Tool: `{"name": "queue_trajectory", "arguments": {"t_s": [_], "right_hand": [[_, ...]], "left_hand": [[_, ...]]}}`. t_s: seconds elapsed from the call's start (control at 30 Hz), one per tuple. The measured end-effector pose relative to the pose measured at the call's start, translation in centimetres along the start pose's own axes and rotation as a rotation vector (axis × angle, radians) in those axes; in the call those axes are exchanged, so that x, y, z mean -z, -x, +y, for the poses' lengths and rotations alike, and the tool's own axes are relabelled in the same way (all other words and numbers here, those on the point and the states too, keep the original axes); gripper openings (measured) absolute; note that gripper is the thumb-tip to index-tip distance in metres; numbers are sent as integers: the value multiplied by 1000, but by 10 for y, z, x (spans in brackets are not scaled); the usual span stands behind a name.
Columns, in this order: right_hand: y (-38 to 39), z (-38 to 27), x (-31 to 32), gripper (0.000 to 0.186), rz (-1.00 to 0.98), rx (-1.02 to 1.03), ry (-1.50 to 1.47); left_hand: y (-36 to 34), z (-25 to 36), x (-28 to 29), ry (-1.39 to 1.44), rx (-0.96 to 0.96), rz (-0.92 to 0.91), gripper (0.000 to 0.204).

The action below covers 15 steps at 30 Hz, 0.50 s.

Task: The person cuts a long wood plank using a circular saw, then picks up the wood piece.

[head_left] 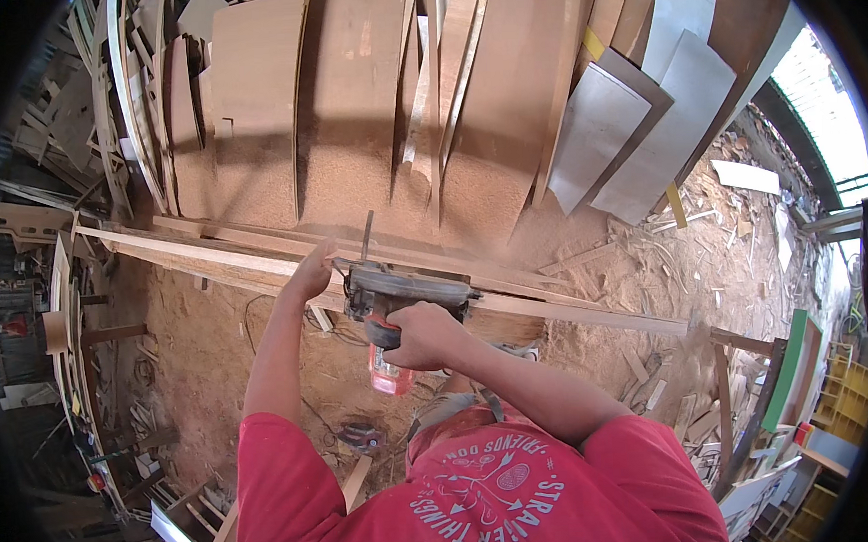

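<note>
A dark handheld circular saw (pixel 420 289) rests on a long pale wooden board (pixel 201 250). Its red part (pixel 390 375), which looks like a battery, hangs toward me. My right hand (pixel 415 335) is wrapped round the saw's rear handle. At the saw's left end, my left hand (pixel 308 274) closes on the board, its fingers reaching over toward the far side and partly hidden. A thin metal bar (pixel 367 233) sticks out from the saw beyond my left fingers. Other long strips (pixel 511 270) lie alongside the board.
Large wooden sheets (pixel 348 81) lean across the far side, with sawdust (pixel 343 183) heaped at their feet. Pale panels (pixel 607 133) lean at the far right. A second power tool (pixel 361 437) lies on the ground near me. Offcuts (pixel 666 261) litter the right; yellow crates (pixel 846 389) stand beyond.
</note>
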State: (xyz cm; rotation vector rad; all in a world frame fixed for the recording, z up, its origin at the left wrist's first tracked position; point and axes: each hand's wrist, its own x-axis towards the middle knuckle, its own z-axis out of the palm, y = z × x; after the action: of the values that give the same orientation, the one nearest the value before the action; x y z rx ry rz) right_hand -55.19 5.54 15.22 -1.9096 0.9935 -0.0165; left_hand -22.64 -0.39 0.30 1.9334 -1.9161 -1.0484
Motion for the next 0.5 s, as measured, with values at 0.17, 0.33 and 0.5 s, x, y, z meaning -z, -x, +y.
{"name": "queue_trajectory", "arguments": {"t_s": [0.17,0.33,0.5], "right_hand": [[-19,-9,0,55,-68,-46,-4],[-30,-13,-7,51,-36,-7,34],[-32,-16,-13,45,11,42,18]], "left_hand": [[-3,-7,-3,63,62,-13,48],[0,-43,28,-156,-31,177,51],[24,-126,99,-483,288,202,50]]}}
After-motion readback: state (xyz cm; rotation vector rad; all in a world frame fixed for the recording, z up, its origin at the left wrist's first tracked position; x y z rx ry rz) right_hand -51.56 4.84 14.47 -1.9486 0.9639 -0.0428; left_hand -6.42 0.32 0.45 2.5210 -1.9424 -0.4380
